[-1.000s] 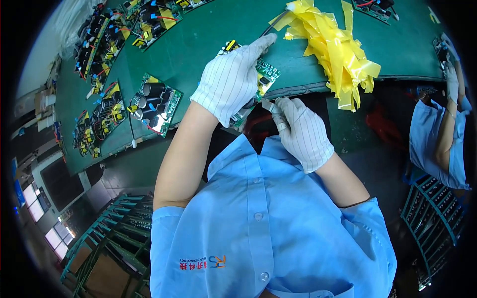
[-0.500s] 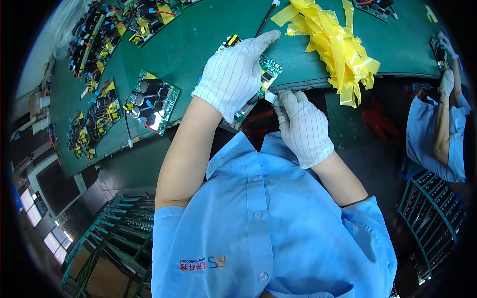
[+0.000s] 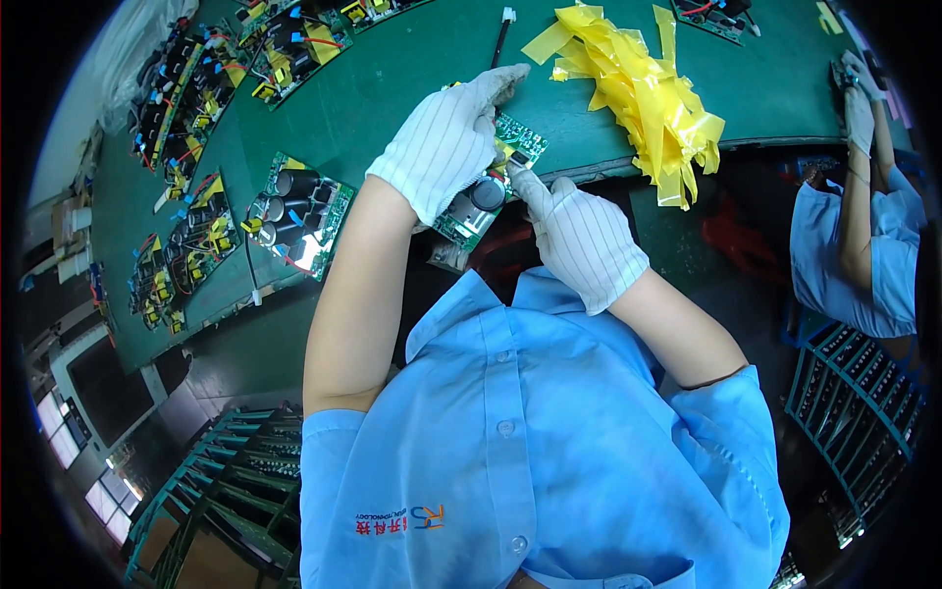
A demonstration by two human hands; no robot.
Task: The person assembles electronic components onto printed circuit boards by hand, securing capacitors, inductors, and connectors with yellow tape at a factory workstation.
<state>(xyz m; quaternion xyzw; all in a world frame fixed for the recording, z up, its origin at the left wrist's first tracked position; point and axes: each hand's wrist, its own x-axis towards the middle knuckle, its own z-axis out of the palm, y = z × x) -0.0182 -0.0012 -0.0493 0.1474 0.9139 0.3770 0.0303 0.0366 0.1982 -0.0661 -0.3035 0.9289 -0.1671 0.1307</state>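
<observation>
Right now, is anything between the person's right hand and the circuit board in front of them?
Nothing visible: the right hand reaches right up to the circuit board. The left hand covers part of it from the left.

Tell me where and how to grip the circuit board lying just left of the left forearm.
Probably best to take the circuit board by its right-hand edge, coming from the right: that green margin looks lower, while bulky black capacitors crowd the middle and a dark cable trails from the left side.
</observation>
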